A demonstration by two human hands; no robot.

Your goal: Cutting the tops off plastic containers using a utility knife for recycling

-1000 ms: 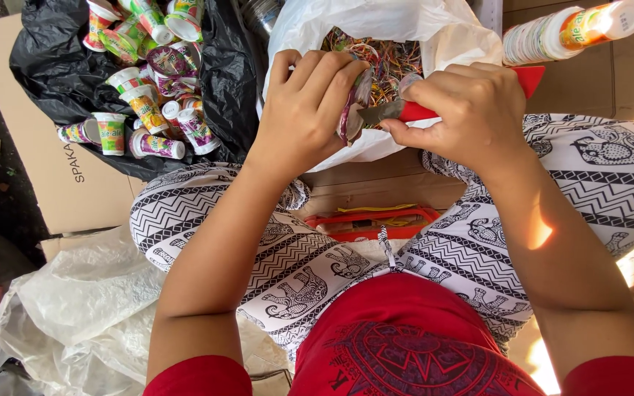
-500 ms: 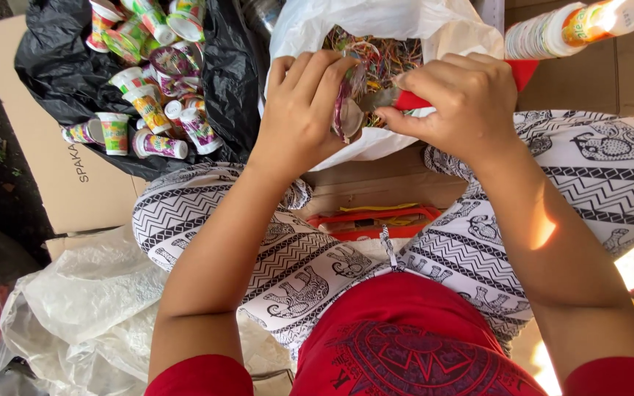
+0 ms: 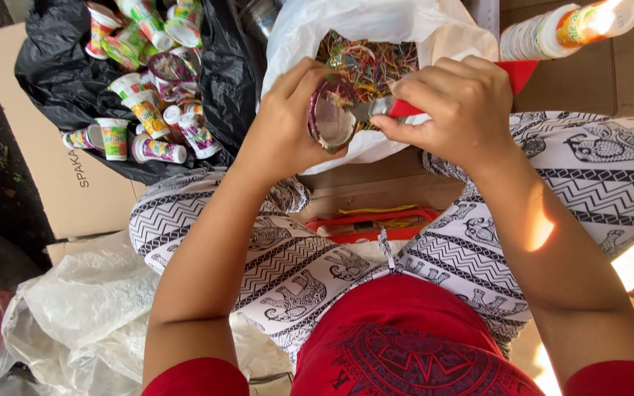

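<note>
Fingers of the left hand clamp a cup; right hand grips scissors over the white bag.

The cup in the left hand looks like thin glossy plastic, its inside shiny. The knife has a bright metal blade and a smooth red plastic handle. The white bag is crinkled plastic film, the black bag glossy; the cardboard is matt.
</note>
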